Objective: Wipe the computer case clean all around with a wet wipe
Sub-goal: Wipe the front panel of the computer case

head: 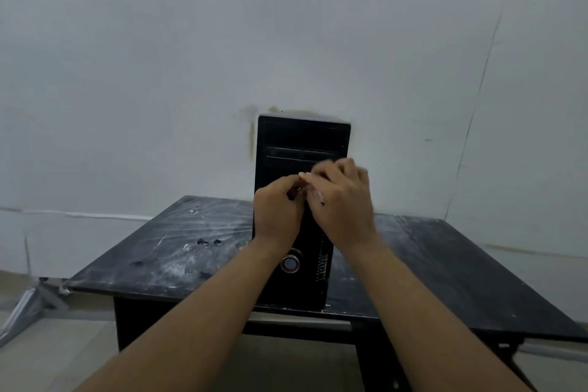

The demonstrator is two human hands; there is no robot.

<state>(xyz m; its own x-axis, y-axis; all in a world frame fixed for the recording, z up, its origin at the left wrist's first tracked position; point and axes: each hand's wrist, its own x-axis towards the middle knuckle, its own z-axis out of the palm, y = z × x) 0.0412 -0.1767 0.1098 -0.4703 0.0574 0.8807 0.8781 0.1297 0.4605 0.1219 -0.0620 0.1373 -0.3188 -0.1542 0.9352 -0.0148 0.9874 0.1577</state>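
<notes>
A black computer case stands upright on a black table, its front panel facing me, with a round red-ringed button low on the front. Both my hands are raised close together in front of the case's middle. My left hand has its fingers curled and pinches a small pale thing, apparently the wet wipe, of which only a sliver shows between the hands. My right hand is blurred, its fingers bent over the same pale thing. I cannot tell whether either hand touches the case.
The tabletop is scuffed with white streaks and dark spots on the left side. A white wall rises right behind the case. A cable runs along the wall base at the left. Light floor shows below the table's front edge.
</notes>
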